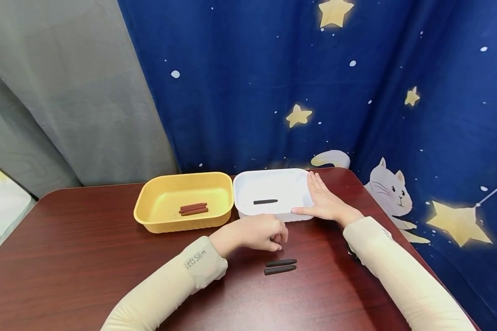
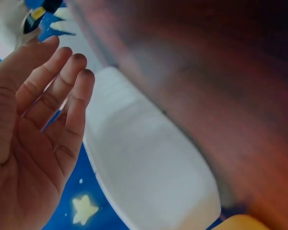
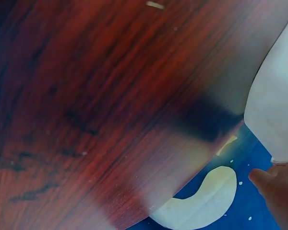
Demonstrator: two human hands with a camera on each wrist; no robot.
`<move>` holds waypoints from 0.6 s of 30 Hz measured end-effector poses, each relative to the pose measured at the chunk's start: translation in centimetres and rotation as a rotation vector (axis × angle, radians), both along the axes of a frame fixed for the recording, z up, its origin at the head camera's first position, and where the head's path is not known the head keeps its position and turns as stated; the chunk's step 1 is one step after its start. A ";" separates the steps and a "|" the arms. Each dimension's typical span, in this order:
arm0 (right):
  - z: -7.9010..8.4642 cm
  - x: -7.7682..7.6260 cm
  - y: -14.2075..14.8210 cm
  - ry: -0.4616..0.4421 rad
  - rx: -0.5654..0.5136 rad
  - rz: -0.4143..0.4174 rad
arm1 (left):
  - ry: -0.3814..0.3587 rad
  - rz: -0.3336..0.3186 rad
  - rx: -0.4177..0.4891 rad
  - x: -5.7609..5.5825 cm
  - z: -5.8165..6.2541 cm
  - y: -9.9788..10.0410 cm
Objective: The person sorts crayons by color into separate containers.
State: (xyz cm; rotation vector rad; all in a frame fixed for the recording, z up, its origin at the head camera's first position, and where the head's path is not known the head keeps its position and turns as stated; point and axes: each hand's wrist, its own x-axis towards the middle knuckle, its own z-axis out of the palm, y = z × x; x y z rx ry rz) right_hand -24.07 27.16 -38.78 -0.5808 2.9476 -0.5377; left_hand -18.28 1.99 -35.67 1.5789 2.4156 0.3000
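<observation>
My left hand (image 1: pixel 258 232) hovers over the table just in front of the white tub (image 1: pixel 248 185). Its fingers bend loosely, and in the left wrist view the palm side (image 2: pixel 43 129) shows nothing held. Below it, two black crayon-like sticks (image 1: pixel 280 263) with tapered tips lie side by side on the table. Another black stick (image 1: pixel 265 201) lies inside the white tub. My right hand (image 1: pixel 325 202) rests on that tub's right end, fingers extended along the right rim and thumb on the front rim. Only a small part of this hand shows in the right wrist view.
A yellow tub (image 1: pixel 161 225) stands against the white one on the left, with a few reddish-brown sticks (image 1: pixel 193 209) inside. Both tubs are near the back edge of the dark red table (image 1: pixel 87 257). Behind hang a grey curtain (image 1: pixel 87 92) and a blue star-patterned curtain (image 1: pixel 240 92).
</observation>
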 end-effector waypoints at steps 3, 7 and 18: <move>0.1 0.0 -0.1 -0.003 -0.001 0.000 | -0.011 -0.002 -0.033 0.2 -0.6 0.2; 0.1 0.0 -0.2 -0.007 0.012 -0.007 | -0.034 0.017 -0.069 0.5 -1.1 0.3; 0.2 0.0 -0.2 -0.009 0.008 -0.009 | -0.025 0.019 -0.141 1.1 -2.0 0.5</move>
